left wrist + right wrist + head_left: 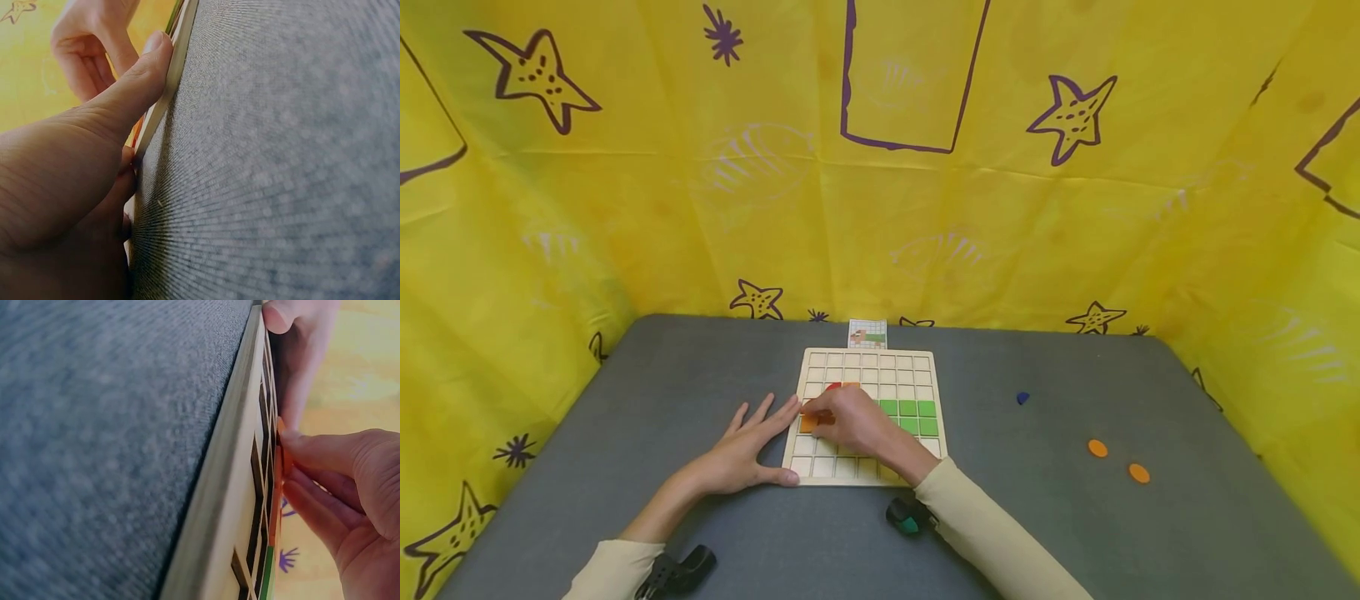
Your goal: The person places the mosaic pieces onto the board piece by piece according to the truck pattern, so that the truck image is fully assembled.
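A wooden grid board (820,471) lies on the table with green square tiles (908,408) on its right part. My right hand (857,421) is over the board's left part. In the right wrist view its thumb and fingers pinch an orange tile (284,447) at the grid's surface. An orange square (807,424) shows beside these fingers, and a red piece (833,387) is just above them. My left hand (741,454) rests against the board's left edge, fingers spread and straight, thumb at the lower corner. The right hand hides several of the middle cells.
Behind the board stands a small picture card (867,334) with a gridded coloured pattern. To the right on the grey table (1037,517) lie two orange discs (1097,448) and a small dark blue piece (1022,398). Yellow patterned cloth (880,200) surrounds the table.
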A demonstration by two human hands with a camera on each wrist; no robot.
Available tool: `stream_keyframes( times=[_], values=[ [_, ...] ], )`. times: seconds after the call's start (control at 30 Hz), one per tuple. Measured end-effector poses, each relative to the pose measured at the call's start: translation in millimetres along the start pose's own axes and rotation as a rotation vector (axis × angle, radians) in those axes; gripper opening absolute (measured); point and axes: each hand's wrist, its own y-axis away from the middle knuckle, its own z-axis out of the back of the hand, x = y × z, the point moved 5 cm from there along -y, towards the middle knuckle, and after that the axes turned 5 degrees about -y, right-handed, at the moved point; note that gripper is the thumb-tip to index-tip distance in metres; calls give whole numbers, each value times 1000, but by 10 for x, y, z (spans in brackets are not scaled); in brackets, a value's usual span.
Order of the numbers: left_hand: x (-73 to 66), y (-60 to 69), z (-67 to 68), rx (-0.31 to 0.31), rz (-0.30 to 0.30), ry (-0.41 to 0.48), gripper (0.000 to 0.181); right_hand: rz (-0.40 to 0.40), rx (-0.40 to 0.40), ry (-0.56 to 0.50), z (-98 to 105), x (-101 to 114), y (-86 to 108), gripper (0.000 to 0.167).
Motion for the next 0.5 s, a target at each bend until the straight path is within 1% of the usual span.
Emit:
stream_keyframes(
  times=[0.17, 0.37, 0.5],
  values=[
    [6, 2, -2, -3, 2, 7, 106, -10, 15, 10, -16, 1, -17, 28],
    [6, -1, -2, 0, 4, 8, 106, -2, 26, 40, -31, 4, -22, 30],
    [-1, 3, 6, 3, 10, 8, 106, -2, 26, 36, -26, 3, -11, 31]
  ],
)
